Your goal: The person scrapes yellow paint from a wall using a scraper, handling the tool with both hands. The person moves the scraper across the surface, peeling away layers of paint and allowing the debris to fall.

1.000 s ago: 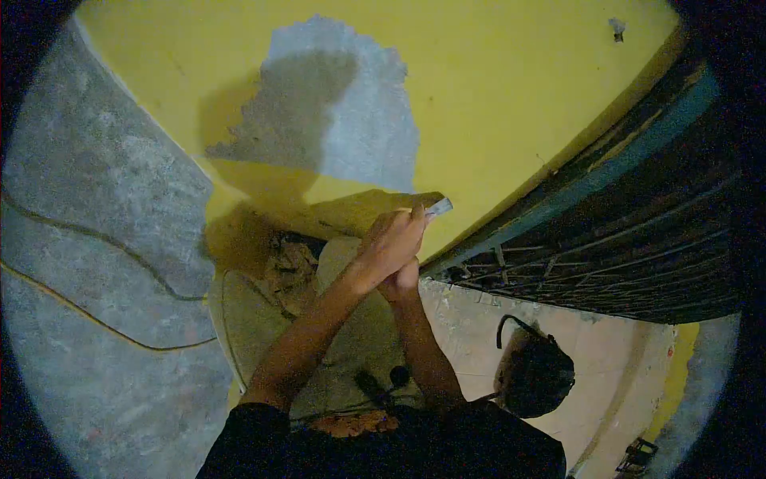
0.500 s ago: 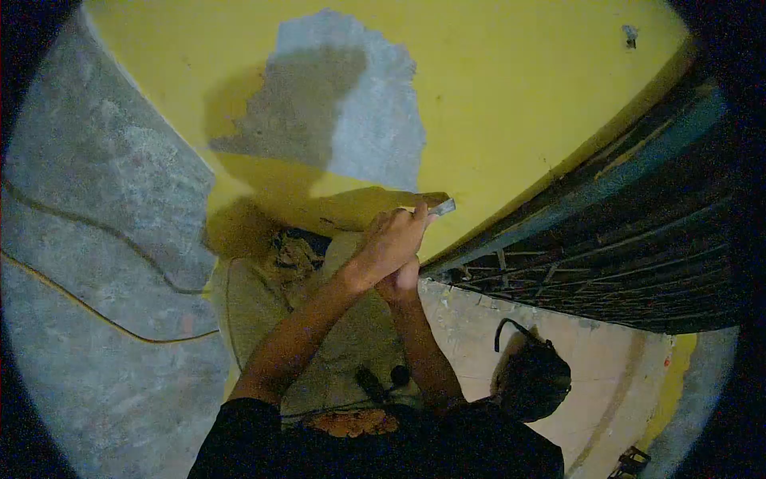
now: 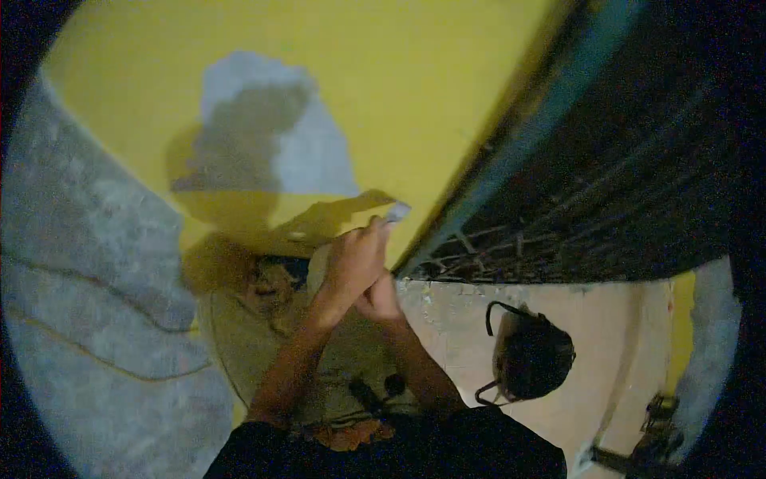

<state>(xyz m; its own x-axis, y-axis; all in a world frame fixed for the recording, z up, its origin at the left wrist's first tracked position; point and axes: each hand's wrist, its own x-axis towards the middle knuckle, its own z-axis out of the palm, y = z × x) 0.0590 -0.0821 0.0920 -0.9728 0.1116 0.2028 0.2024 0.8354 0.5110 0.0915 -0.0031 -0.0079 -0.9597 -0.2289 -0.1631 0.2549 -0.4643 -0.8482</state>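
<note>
My left hand (image 3: 355, 259) is closed around a scraper (image 3: 397, 212), whose flat pale blade sticks out past the fingers. Just below and behind it, my right hand (image 3: 383, 299) is closed too, pressed against the left near the handle end; the handle itself is hidden by the hands. The blade lies against the yellow painted wall (image 3: 423, 104), to the lower right of a bare grey patch (image 3: 323, 160) with ragged edges. Shadows of my head and hands fall across patch and paint.
A dark folding metal gate (image 3: 574, 215) with a teal edge closes off the right side. On the tan floor lies a black backpack (image 3: 538, 359). Cables (image 3: 120, 363) run over the grey surface at left. Crumpled brownish material (image 3: 275, 287) sits beneath the wall.
The view has swung right, so the wall patch and both hands appear farther left and more of the gate shows. Both hands stay together on the scraper.
</note>
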